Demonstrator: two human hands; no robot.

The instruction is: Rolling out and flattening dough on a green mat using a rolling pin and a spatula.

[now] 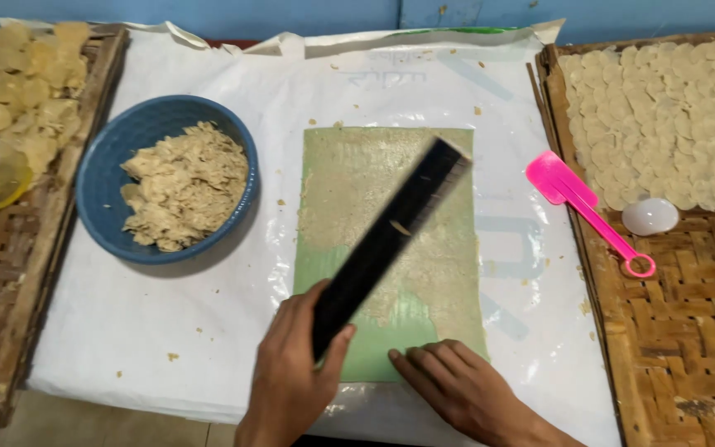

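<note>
A green rectangular mat [349, 348] lies in the middle of the white plastic sheet [126, 314], mostly coated with a thin layer of pale dough [374, 182]. My left hand [291, 372] grips a long black flat bar [386, 240], which slants up to the right over the mat. My right hand [457, 385] presses flat on the mat's near right corner, fingers spread.
A blue bowl [97, 178] of dough scraps sits to the left. A pink spatula [581, 207] and a white round cap [650, 217] lie at the right, beside a woven tray [680, 331] of small dough discs. Another woven tray [10, 248] with discs and a clear container stands far left.
</note>
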